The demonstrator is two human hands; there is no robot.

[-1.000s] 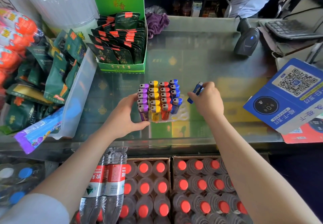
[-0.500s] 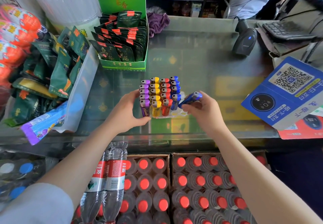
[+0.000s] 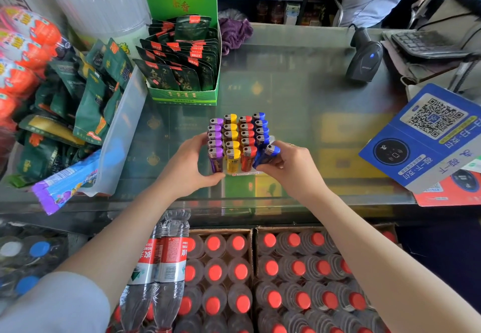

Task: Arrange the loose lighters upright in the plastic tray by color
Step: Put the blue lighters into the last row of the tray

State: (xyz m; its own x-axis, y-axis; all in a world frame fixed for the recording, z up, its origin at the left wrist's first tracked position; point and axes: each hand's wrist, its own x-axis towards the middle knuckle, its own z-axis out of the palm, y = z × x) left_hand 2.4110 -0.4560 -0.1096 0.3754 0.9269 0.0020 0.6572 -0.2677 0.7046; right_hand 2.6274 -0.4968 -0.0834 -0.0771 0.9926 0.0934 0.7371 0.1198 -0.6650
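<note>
Glass counter [image 3: 286,93] carrying plastic tray [image 3: 246,173] at near centre. Tray holding upright lighters in purple, yellow, red, blue columns, left to right. Left hand [image 3: 191,166] curling round tray's left side, thumb touching near purple lighter [image 3: 216,159]. Right hand [image 3: 291,167] pinching tilted blue lighter [image 3: 266,156] at near right corner, fingers curled.

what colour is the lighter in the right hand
Blue with a silver metal top; the lighter in the right hand shows best in the head view.
</note>
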